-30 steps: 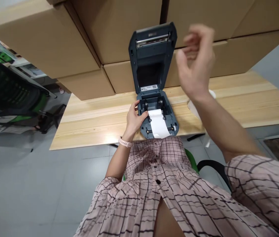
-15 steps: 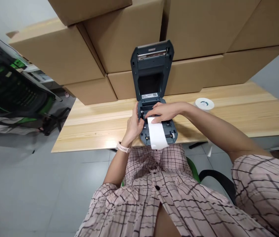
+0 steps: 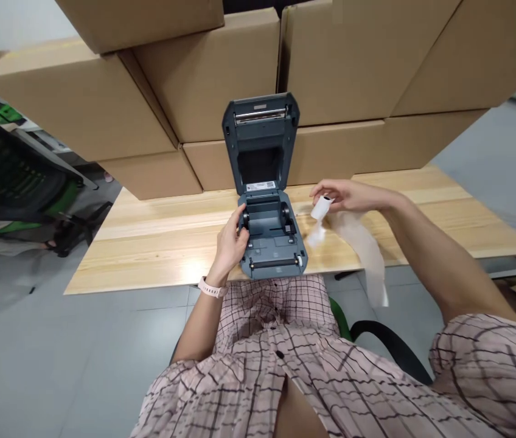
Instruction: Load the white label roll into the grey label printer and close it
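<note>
A dark grey label printer [image 3: 272,243] stands on the table with its lid [image 3: 260,143] raised. Its roll bay shows no paper between the two holders. My left hand [image 3: 231,242] grips the printer's left edge, fingers closed around the rim. Right of the printer, above the table, my right hand [image 3: 342,193] pinches a small white paper roll [image 3: 320,207], whose loose end dangles and is blurred. A long translucent white strip [image 3: 367,255] runs from under my right wrist over the table's front edge. The larger white roll is not visible now.
Large cardboard boxes [image 3: 221,79] are stacked along the back of the wooden table [image 3: 148,243], close behind the printer lid. A black and green office chair [image 3: 16,158] stands on the tiled floor at the left.
My right hand has lifted the paper roll out of the printer and moved right with it. My left hand stays at the printer's left edge. The whole view has shifted slightly.
</note>
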A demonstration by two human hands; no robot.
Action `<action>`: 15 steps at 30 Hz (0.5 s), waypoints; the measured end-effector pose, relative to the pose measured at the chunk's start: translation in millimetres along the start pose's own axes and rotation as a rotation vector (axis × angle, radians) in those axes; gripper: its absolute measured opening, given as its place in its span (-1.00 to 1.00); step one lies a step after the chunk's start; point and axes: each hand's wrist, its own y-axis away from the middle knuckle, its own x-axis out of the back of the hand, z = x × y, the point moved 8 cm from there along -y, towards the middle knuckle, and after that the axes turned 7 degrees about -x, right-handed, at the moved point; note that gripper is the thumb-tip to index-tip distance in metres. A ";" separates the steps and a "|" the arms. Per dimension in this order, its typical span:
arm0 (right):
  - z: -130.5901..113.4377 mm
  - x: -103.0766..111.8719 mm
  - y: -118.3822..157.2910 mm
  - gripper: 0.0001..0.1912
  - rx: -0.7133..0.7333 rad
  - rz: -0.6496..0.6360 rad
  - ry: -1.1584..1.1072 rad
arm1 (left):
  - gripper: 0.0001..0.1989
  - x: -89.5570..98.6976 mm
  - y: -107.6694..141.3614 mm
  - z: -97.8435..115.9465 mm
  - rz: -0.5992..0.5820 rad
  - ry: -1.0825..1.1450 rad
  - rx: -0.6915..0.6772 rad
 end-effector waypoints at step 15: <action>27.8 35.8 -7.6 -0.33 0.018 0.232 -0.139 | -0.33 1.0 0.7 8.6 0.043 0.172 0.031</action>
